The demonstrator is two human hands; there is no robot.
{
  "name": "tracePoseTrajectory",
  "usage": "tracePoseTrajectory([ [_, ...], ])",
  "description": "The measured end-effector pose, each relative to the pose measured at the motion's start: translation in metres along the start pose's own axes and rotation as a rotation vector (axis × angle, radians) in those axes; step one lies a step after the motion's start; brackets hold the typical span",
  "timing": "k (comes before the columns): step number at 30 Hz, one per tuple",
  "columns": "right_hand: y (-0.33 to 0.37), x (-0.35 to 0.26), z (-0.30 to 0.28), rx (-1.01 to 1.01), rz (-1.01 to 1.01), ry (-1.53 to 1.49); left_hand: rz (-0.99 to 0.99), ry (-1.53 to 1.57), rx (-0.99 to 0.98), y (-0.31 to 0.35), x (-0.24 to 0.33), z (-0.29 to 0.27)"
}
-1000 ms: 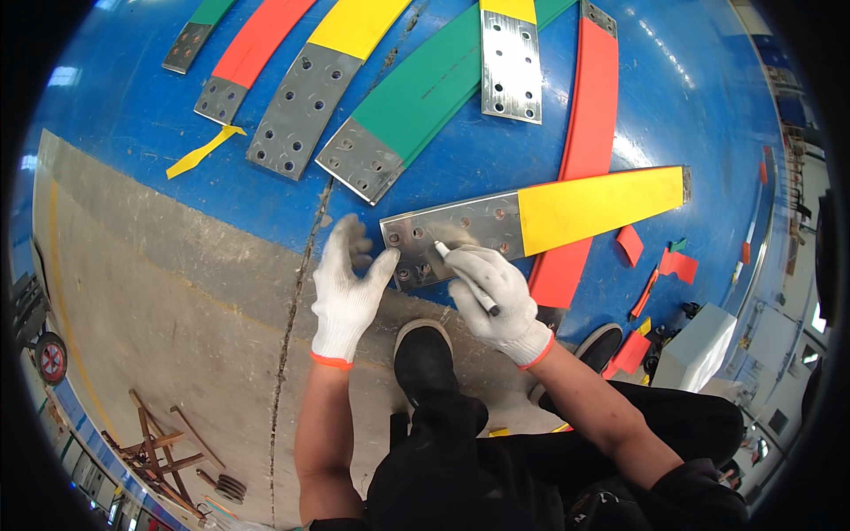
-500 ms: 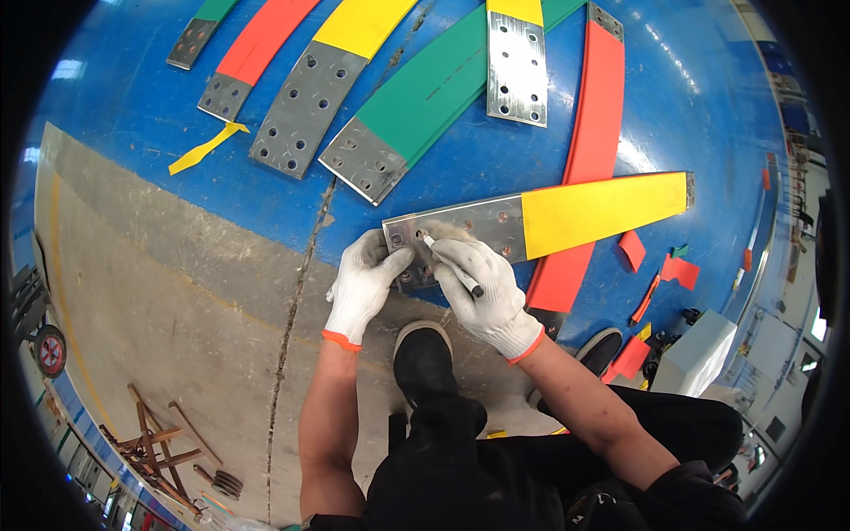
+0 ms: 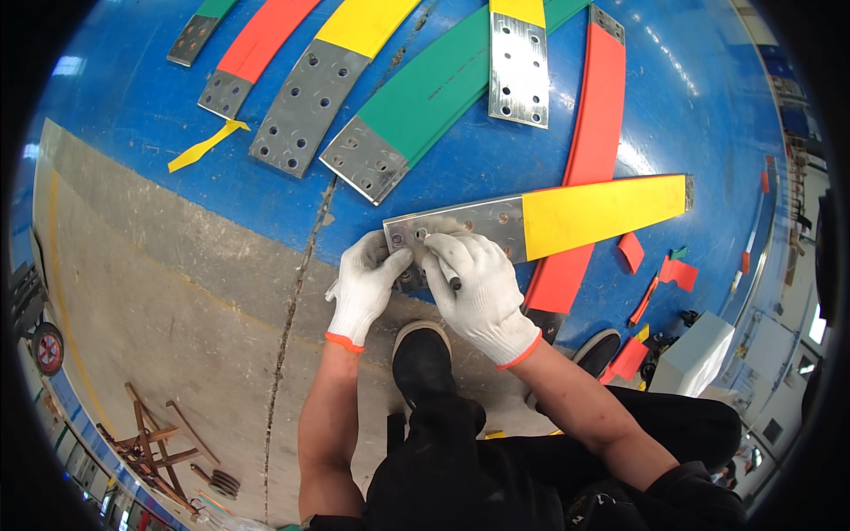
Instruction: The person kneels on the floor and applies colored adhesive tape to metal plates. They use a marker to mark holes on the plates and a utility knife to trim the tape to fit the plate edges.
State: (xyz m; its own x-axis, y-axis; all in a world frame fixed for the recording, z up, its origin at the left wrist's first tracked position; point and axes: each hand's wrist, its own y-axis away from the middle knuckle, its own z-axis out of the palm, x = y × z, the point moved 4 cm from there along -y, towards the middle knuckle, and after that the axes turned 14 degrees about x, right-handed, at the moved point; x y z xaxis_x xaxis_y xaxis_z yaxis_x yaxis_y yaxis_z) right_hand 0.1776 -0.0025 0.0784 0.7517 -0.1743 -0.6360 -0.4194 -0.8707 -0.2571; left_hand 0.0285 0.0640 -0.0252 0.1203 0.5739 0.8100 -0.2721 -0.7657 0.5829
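Observation:
In front of me lies a flat metal bar (image 3: 482, 219) with bolt holes in its bare end and a yellow-covered stretch (image 3: 602, 214) to the right. My left hand (image 3: 363, 285), in a white glove with an orange cuff, grips the bar's near left corner, thumb on top. My right hand (image 3: 482, 292), gloved alike, is closed round a white marker pen (image 3: 449, 273) with a black end. The pen points down at the holed plate; my fingers hide its tip. Beneath the yellow stretch passes a red-covered bar (image 3: 591, 124).
Beyond my hands lie more holed bars: a green one (image 3: 425, 111), a yellow one (image 3: 365, 31) and a red one (image 3: 266, 40). Red scraps (image 3: 678, 273) and a white box (image 3: 699, 354) lie right. My shoe (image 3: 422, 358) stands just below the plate; a yellow strip (image 3: 205, 148) is far left.
My right hand has rolled a little, and the pen's black end has swung left and slightly up. My left hand stays at the bar's corner.

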Motion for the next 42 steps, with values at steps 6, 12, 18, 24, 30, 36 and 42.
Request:
tracePoseTrajectory([
  [6, -0.008, -0.008, 0.007, -0.083, 0.085, 0.086, 0.017, -0.022, 0.008, 0.001, 0.001, 0.000],
  [12, -0.004, 0.005, 0.000, 0.010, 0.258, -0.180, 0.005, -0.015, 0.007, 0.000, 0.000, 0.001],
  [18, 0.029, 0.015, -0.027, 0.074, 0.232, -0.353, 0.006, -0.039, 0.010, 0.001, 0.000, 0.000],
  [24, 0.051, 0.012, -0.023, -0.052, 0.002, -0.355, 0.008, -0.021, -0.009, -0.001, -0.003, 0.000],
  [30, 0.055, 0.018, -0.015, -0.076, -0.005, -0.306, 0.011, -0.039, -0.002, 0.000, -0.004, -0.002],
  [36, 0.054, 0.020, -0.013, -0.091, -0.042, -0.256, 0.011, -0.033, -0.006, 0.000, -0.002, 0.000],
  [42, 0.047, 0.015, -0.015, -0.074, -0.046, -0.284, 0.008, -0.014, 0.000, -0.001, -0.006, -0.001],
])
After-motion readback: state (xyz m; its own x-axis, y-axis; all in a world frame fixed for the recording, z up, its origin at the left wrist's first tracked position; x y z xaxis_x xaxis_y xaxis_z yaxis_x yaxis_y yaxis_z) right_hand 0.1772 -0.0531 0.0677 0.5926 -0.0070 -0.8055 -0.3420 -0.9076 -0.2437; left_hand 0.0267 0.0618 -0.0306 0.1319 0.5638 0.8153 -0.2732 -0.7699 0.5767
